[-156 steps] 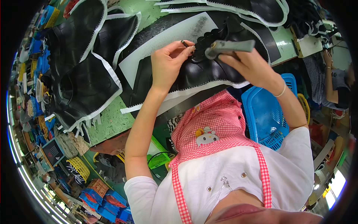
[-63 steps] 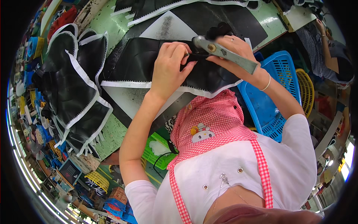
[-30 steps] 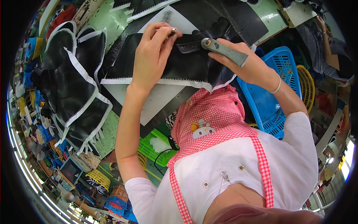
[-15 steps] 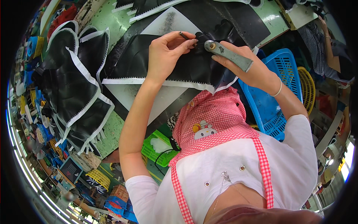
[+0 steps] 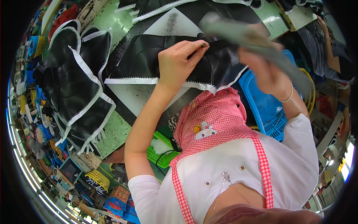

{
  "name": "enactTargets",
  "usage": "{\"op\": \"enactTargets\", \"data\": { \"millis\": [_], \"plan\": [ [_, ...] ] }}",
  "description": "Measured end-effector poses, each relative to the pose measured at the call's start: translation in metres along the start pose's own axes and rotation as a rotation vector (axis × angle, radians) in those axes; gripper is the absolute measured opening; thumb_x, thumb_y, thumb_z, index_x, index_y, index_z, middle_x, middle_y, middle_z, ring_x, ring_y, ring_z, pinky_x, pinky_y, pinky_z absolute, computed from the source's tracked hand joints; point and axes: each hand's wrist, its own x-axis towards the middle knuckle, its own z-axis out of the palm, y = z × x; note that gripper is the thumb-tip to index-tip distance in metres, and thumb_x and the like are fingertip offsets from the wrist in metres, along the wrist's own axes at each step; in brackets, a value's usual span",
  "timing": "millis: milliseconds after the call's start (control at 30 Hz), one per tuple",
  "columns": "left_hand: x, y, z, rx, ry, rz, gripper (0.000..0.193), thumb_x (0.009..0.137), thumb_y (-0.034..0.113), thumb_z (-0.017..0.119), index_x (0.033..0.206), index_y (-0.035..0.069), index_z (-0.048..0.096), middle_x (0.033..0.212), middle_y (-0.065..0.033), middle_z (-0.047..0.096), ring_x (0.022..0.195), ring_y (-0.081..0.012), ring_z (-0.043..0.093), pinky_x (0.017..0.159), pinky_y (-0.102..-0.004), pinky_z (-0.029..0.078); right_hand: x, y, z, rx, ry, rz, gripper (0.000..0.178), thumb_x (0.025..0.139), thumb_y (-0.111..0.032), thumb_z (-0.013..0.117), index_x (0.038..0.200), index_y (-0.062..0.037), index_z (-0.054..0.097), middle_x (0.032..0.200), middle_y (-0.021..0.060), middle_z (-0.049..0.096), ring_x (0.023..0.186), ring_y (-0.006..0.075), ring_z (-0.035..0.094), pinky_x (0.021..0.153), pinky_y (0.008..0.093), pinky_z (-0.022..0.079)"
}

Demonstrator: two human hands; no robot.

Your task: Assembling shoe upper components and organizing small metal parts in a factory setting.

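Black panel (image 5: 140, 56) lies across a white board (image 5: 130, 99) on the counter (image 5: 115, 134) in the head view. Left hand (image 5: 177, 61): fingers pinch a small dark rod (image 5: 203, 44) near the panel's upper edge. Right hand (image 5: 263, 71): fingers grip a blurred tool (image 5: 235, 33), apparently a hammer.

Black piece (image 5: 143, 59), white-edged; red-white checked apron (image 5: 222, 114).

A scuffed green worktop (image 5: 116, 130) stands on a green floor (image 5: 162, 174). Just right of its far end is a smaller pale table (image 5: 301, 15). Well left of the worktop, crowded storage (image 5: 41, 133) in blue, yellow and red runs back toward long white strip lights (image 5: 23, 170); far to its right, a window-like patch (image 5: 347, 164) glares white.
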Motion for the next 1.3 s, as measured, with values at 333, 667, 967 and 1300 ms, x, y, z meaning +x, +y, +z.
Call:
{"op": "enactTargets", "data": {
  "millis": [333,667,967,1300],
  "plan": [
    [0.009,-0.015,-0.017,-0.576,-0.176,-0.495,0.019,0.096,0.012,0.058,0.107,-0.001,0.068,0.092,-0.0054,0.07,0.086,-0.0118,0.067,0.077,-0.0234,0.054,-0.03,0.041,0.014,-0.332,-0.23,0.361,0.026,0.095,-0.018,0.058,0.115,-0.0012,0.063,0.077,0.0179,0.059,0.062,0.0266,0.055,0.06,0.0335,0.047],
    [-0.001,-0.001,-0.009,-0.035,-0.053,-0.067,0.014,0.087,0.012,0.069,0.096,0.002,0.072,0.083,-0.0081,0.072,0.074,-0.0054,0.067,0.067,-0.0224,0.053,0.002,0.011,0.0,-0.354,-0.187,-0.03,0.021,0.095,-0.013,0.058,0.112,-0.0017,0.063,0.094,0.0161,0.061,0.071,0.0295,0.057,0.063,0.0324,0.047],
    [0.016,-0.027,-0.033,-0.638,-0.123,-0.608,0.019,0.093,0.013,0.063,0.102,-0.001,0.07,0.09,-0.0073,0.072,0.08,-0.0123,0.069,0.071,-0.0235,0.056,-0.02,0.025,0.024,-0.152,-0.267,0.571,0.026,0.099,-0.019,0.052,0.113,0.0002,0.063,0.092,0.0177,0.064,0.075,0.0293,0.06,0.071,0.0336,0.05],
    [0.009,-0.026,-0.035,-0.607,-0.099,-0.554,0.019,0.093,0.011,0.062,0.104,-0.002,0.069,0.09,-0.0075,0.071,0.083,-0.0125,0.068,0.075,-0.0237,0.055,-0.017,0.026,0.021,-0.179,-0.277,0.497,0.028,0.098,-0.02,0.054,0.115,0.0011,0.062,0.093,0.0168,0.065,0.076,0.0291,0.059,0.073,0.0331,0.05]
  ]
}}
